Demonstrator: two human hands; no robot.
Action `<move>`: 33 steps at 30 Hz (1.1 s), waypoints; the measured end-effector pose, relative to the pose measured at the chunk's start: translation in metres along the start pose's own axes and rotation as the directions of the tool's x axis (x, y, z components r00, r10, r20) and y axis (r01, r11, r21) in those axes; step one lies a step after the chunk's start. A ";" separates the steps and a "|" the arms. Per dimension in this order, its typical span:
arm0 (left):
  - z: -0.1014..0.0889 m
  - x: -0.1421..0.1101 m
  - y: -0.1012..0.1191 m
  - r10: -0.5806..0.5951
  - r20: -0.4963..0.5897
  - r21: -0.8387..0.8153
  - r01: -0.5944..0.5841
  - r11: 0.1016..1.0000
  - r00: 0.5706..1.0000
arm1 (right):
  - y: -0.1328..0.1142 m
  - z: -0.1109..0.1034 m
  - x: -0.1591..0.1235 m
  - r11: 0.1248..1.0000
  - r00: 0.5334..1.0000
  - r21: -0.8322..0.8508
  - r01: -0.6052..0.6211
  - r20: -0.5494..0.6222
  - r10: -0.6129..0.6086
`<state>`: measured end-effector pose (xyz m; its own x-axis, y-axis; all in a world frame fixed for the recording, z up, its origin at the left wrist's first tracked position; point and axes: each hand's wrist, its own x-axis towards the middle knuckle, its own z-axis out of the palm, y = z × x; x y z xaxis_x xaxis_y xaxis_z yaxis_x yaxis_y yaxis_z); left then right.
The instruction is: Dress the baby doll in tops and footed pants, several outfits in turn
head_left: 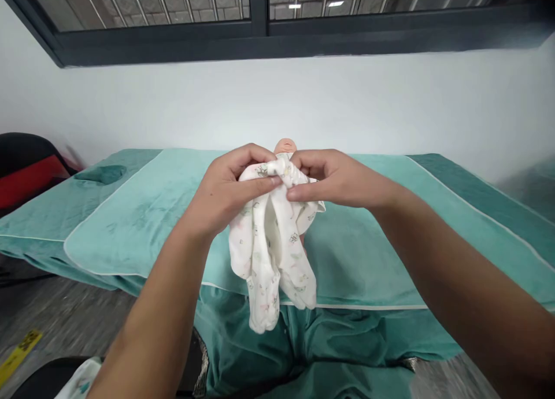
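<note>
White baby pants [297, 260] with a small faded print hang in front of me, their two closed-foot legs dangling downward. My left hand [238, 182] pinches the gathered top edge from the left, thumb in front. From the right, my right hand [327, 176] grips the same edge between thumb and curled fingers. Just behind the cloth, the head of a baby doll [286, 146] shows above my hands. Most of the doll's body is hidden by the pants and my hands.
A green padded bed [373, 248] with pale piping spans the view, its cover hanging over the front edge. Behind it rise a white wall [173, 104] and a dark-framed window [260, 37]. At the left stands a black and red chair [30, 173]. A white printed cloth [80, 379] lies at the lower left.
</note>
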<state>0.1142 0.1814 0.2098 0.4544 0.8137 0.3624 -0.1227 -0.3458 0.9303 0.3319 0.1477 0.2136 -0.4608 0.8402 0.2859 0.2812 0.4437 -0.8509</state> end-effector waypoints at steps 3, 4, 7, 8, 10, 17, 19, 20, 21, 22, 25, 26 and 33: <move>-0.002 0.000 -0.008 -0.043 -0.008 -0.055 0.043 0.998 0.999 | 0.005 0.009 0.004 1.000 0.995 -0.022 -0.011 -0.095 0.009; -0.002 0.000 -0.011 -0.071 0.020 -0.066 0.072 0.995 0.997 | 0.007 0.012 0.005 1.000 0.987 -0.007 0.005 -0.163 -0.006; 0.003 -0.003 -0.016 -0.136 0.129 -0.098 0.150 0.984 0.982 | 0.013 0.019 0.010 0.999 0.931 0.022 0.039 -0.365 -0.028; 0.006 -0.004 -0.017 -0.147 0.149 -0.116 0.165 0.979 0.978 | 0.014 0.021 0.011 0.999 0.918 0.032 0.040 -0.396 -0.024; 0.012 -0.004 -0.019 -0.153 0.130 -0.162 0.173 0.972 0.980 | 0.018 0.024 0.012 0.997 0.918 0.067 0.032 -0.398 -0.003; 0.012 0.002 -0.027 -0.137 -0.118 -0.261 0.102 0.960 0.984 | 0.033 0.021 0.000 0.974 0.959 0.098 -0.204 0.221 0.178; 0.010 0.000 -0.032 -0.176 -0.047 -0.258 0.159 0.953 0.983 | 0.038 0.022 -0.003 0.966 0.973 0.152 -0.211 0.126 0.193; 0.009 -0.002 -0.034 -0.201 0.025 -0.233 0.201 0.951 0.979 | 0.040 0.023 -0.004 0.958 0.981 0.212 -0.193 0.054 0.186; 0.008 -0.004 -0.036 -0.223 0.107 -0.191 0.240 0.952 0.969 | 0.042 0.024 -0.004 0.946 0.984 0.275 -0.169 -0.006 0.177; 0.007 -0.006 -0.038 -0.241 0.181 -0.138 0.267 0.954 0.954 | 0.043 0.025 -0.003 0.932 0.984 0.332 -0.144 -0.051 0.170; 0.007 -0.012 -0.043 -0.260 0.289 -0.030 0.280 0.959 0.921 | 0.046 0.029 0.000 0.900 0.971 0.428 -0.080 -0.170 0.167; 0.007 -0.013 -0.044 -0.258 0.286 -0.026 0.277 0.961 0.923 | 0.047 0.030 0.000 0.893 0.962 0.445 -0.067 -0.209 0.176; 0.014 -0.011 -0.049 -0.199 0.117 -0.191 0.219 0.957 0.973 | 0.063 0.027 -0.011 0.889 0.980 0.413 -0.198 0.055 0.193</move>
<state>0.1280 0.1826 0.1596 0.5696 0.8060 0.1609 -0.1863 -0.0640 0.9804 0.3319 0.1577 0.1453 -0.4434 0.8916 0.0917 -0.0064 0.0992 -0.9950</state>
